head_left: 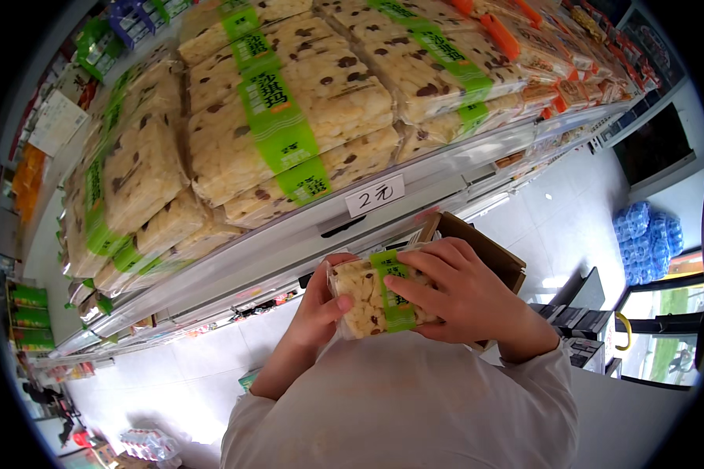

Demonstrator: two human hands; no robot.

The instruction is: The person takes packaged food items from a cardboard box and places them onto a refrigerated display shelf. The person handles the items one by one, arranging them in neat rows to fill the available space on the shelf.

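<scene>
Between my two hands is a clear-wrapped sachima cake (358,296) with raisins and a green band, held in front of my white shirt. My left hand (320,305) grips its left end, the thumb resting on the upper face. Across the right part lie the fingers of my right hand (457,287), the thumb beneath its lower edge. Above, on a shop shelf, similar wrapped cakes (340,94) with green bands are stacked in rows. A handwritten price card (375,196) sits on the shelf's front edge.
An open cardboard box (481,246) stands below the shelf edge, just beyond my right hand. Orange-marked snack packs (540,53) fill the shelf's right end. Blue bottle packs (648,240) are stacked at far right, near dark boxes (581,328). Wrapped bottles (149,444) lie on the floor, lower left.
</scene>
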